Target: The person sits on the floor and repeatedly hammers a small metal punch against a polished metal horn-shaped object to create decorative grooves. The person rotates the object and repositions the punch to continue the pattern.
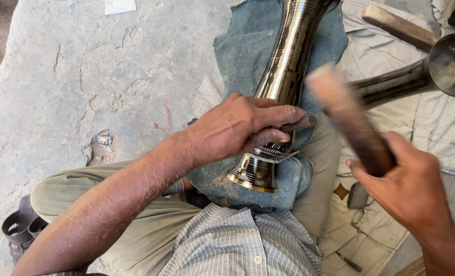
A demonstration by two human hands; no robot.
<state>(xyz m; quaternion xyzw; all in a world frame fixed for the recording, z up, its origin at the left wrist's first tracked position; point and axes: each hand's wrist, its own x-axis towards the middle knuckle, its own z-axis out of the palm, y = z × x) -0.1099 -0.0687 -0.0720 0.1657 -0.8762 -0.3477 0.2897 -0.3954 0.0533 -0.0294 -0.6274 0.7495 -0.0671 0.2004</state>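
Note:
A long polished metal vessel (287, 61) with fine engraved bands lies across my lap on a blue-grey cloth (243, 46), its flared gold-edged foot (253, 176) toward me. My left hand (237, 128) rests on the vessel's lower neck and pinches a thin dark punch tool (301, 123) against the metal. To the right, my right hand (409, 189) grips a wooden mallet-like stick (347, 117), raised and blurred, its end just right of the tool.
A second metal vessel (422, 74) with an open mouth lies at the right on pale cloth (442, 133). A wooden block (399, 25) sits at top right. A small hammer head (357, 196) and a thin tool (349, 261) lie by my leg. Rough concrete floor (84, 76) spreads left.

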